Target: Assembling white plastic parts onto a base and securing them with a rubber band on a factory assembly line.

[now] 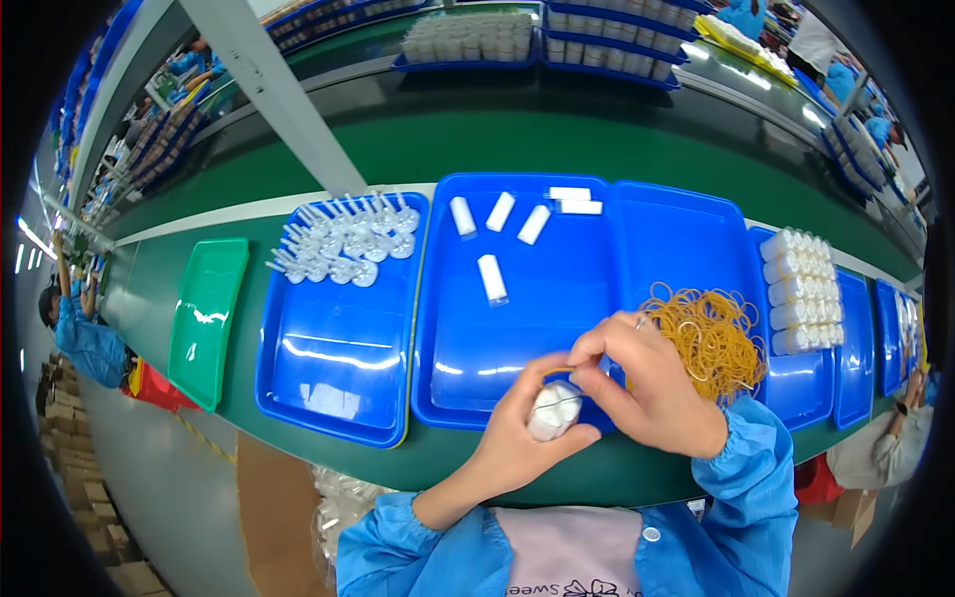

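My left hand is closed around a short white cylindrical piece, with a thin dark line across its top. Above it my right hand pinches a yellow-brown rubber band, which runs toward my left index finger. How far the band goes round the piece is hidden by my fingers. Just beyond my right hand lies a heap of loose rubber bands. Several white rectangular pieces in clear wrap lie scattered in the blue tray in front of me.
At left, a blue tray holds clear plastic parts with thin stems, beside a green tray. Stacked white rolls stand at right. Behind runs a green belt with loaded blue trays beyond. Other people sit at both sides.
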The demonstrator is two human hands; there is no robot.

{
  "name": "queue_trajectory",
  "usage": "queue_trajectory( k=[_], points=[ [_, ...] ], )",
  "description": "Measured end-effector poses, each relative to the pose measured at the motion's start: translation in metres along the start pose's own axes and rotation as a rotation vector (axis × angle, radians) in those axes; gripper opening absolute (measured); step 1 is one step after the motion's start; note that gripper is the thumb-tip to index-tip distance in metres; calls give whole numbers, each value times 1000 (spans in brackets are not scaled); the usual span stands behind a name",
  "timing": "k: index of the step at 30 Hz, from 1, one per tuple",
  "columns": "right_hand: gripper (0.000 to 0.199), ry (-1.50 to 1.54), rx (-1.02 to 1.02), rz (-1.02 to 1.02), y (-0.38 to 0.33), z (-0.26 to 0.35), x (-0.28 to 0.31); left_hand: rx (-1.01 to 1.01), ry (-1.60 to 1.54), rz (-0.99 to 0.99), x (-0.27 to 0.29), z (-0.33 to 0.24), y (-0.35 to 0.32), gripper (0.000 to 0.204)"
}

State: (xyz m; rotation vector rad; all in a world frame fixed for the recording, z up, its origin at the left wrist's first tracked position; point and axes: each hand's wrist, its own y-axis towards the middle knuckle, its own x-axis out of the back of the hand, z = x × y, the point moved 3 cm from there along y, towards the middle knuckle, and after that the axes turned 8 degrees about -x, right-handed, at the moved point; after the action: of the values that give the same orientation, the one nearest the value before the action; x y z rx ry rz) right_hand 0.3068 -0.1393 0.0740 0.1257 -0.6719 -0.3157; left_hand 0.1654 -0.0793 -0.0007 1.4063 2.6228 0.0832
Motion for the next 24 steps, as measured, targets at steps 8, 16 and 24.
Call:
queue_trajectory(
  k=[8, 16, 24],
  points=[
    [27, -213, 468, 120, -30, 50, -40, 197, 62, 108, 8, 20, 12, 34],
    [16, -305, 79, 175, -43, 7, 1, 118, -827, -40, 43, -2, -12, 36],
    [43, 1652, -202, 251, -80, -15, -22, 15, -1075, -74, 27, 2, -13, 53]
  ],
)
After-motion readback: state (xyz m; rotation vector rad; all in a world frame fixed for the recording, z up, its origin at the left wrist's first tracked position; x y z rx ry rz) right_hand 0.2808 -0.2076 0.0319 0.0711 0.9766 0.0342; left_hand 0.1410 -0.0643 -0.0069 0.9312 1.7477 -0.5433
